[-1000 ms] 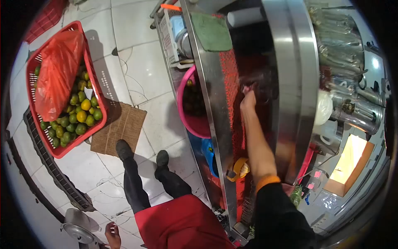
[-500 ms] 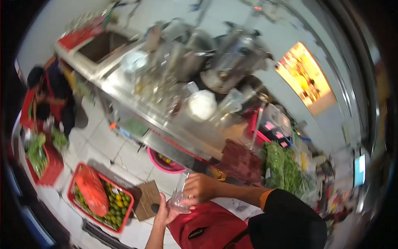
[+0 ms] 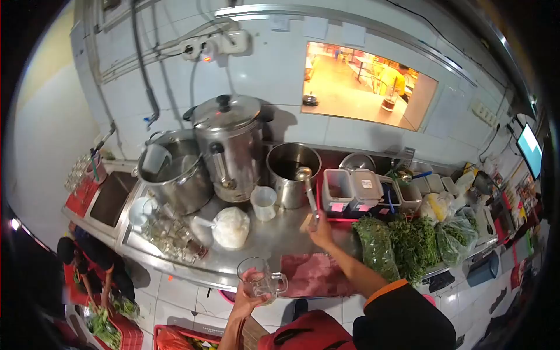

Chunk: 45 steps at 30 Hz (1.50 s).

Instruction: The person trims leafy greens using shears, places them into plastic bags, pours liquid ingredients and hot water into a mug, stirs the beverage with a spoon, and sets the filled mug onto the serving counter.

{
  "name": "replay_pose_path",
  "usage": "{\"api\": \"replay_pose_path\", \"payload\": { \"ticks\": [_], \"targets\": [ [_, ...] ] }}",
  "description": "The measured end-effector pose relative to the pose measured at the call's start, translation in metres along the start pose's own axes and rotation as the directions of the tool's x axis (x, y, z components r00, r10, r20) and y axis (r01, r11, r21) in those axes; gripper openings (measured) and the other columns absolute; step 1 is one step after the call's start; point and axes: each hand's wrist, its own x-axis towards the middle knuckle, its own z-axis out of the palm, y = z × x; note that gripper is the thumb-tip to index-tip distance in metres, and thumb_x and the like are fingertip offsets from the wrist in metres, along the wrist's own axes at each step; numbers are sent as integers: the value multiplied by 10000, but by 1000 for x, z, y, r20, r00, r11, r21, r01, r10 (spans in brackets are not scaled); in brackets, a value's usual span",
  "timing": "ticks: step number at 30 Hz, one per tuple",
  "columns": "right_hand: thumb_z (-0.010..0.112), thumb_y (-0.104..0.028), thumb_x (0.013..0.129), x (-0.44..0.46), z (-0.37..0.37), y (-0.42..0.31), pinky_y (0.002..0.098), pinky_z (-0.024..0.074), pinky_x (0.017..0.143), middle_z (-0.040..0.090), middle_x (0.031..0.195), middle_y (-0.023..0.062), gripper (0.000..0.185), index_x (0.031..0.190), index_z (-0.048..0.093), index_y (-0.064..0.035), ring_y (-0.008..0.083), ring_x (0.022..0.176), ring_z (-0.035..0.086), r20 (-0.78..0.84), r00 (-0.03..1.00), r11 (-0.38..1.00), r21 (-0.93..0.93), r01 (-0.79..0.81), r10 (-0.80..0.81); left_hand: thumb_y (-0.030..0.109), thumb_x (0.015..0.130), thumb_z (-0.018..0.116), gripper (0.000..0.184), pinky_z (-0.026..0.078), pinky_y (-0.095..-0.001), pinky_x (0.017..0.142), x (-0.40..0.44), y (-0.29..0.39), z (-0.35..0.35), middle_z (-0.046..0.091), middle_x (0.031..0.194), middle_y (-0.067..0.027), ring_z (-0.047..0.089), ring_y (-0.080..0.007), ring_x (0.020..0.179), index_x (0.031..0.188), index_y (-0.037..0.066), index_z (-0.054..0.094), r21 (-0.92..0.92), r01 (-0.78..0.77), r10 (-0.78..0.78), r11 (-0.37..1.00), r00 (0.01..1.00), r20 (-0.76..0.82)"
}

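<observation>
A clear glass mug [image 3: 263, 284] with a handle is held in my left hand [image 3: 249, 302], over the counter's front edge. My right hand [image 3: 321, 232] grips the lower end of a metal ladle [image 3: 311, 197]. The ladle's round bowl reaches the near rim of a steel pot [image 3: 290, 189] with dark contents. Left of that pot stands a translucent plastic jug [image 3: 264, 204]. A bag of white stuff [image 3: 231, 228] lies in front of the jug. Below my right hand a reddish cloth [image 3: 315, 273] is spread on the counter edge.
A big lidded urn [image 3: 228, 154] and a wide pot [image 3: 175, 169] stand at the back. Several glasses [image 3: 172, 236] are at left, lidded tubs [image 3: 366, 185] and leafy greens [image 3: 411, 239] at right. A co-worker [image 3: 96, 265] bends over a red crate [image 3: 125, 333] at lower left.
My view has turned up to the counter. Before, both hands were together at the glass mug; now my right hand is away from it, gripping the ladle, while my left keeps the mug.
</observation>
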Motion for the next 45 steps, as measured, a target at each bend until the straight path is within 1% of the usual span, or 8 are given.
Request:
{"api": "replay_pose_path", "payload": {
  "ticks": [5,16,20,23,25,29,35,45],
  "targets": [
    [603,-48,819,2,-13,-15,453,475,784,589,1040,251,432,1218,444,-7,431,945,587,36,994,985,134,-107,103,-32,607,832,917,390,-367,1018,56,-10,22,484,1232,-90,461,-228,1184,1365,81,328,167,-85,89,982,996,-17],
    [521,-179,889,186,-63,-111,443,542,705,617,978,152,246,1089,557,-40,369,866,651,388,920,661,-707,253,63,95,663,828,924,348,-366,1059,180,-47,40,390,1380,-166,384,-253,1298,1387,3,260,144,-149,129,978,982,138],
    [517,-241,897,213,-14,-100,422,551,692,669,958,129,262,1058,616,-60,326,858,675,239,942,677,-736,17,237,138,658,838,947,352,-377,1059,209,-51,57,371,1404,-191,393,-264,1296,1386,-14,252,263,-191,149,946,974,173],
    [541,-217,876,216,1,-107,413,554,696,700,932,126,226,984,680,-75,303,865,689,487,873,497,-753,431,-19,146,653,844,950,352,-379,1058,219,-47,61,381,1391,-198,403,-267,1287,1382,-16,256,233,-148,105,961,976,190],
    [582,-253,852,235,3,-117,355,533,732,682,1042,89,246,1032,699,-133,259,917,677,650,703,467,-737,489,290,146,653,845,945,350,-380,1060,223,-42,62,385,1383,-202,406,-269,1283,1378,-14,261,194,-91,50,977,978,204],
    [632,-226,795,264,-13,-132,397,533,744,704,968,72,204,965,722,-158,267,890,682,569,797,539,-744,395,202,144,646,849,940,356,-375,1053,235,-55,63,408,1358,-202,420,-277,1266,1372,-7,271,139,-84,57,987,980,188],
    [582,-252,811,320,-50,-153,374,507,648,686,733,21,178,785,697,-119,167,637,641,609,486,562,-786,258,627,117,635,859,952,366,-384,1043,248,-39,74,406,1345,-188,423,-274,1257,1375,27,267,234,-111,77,966,985,153],
    [603,-239,739,312,-144,-196,355,523,562,689,731,85,232,858,733,-88,191,638,651,731,517,674,-654,343,446,89,633,840,924,358,-372,1052,268,-72,82,418,1373,-199,436,-280,1268,1367,-5,285,263,-159,144,952,987,76]
  ]
}}
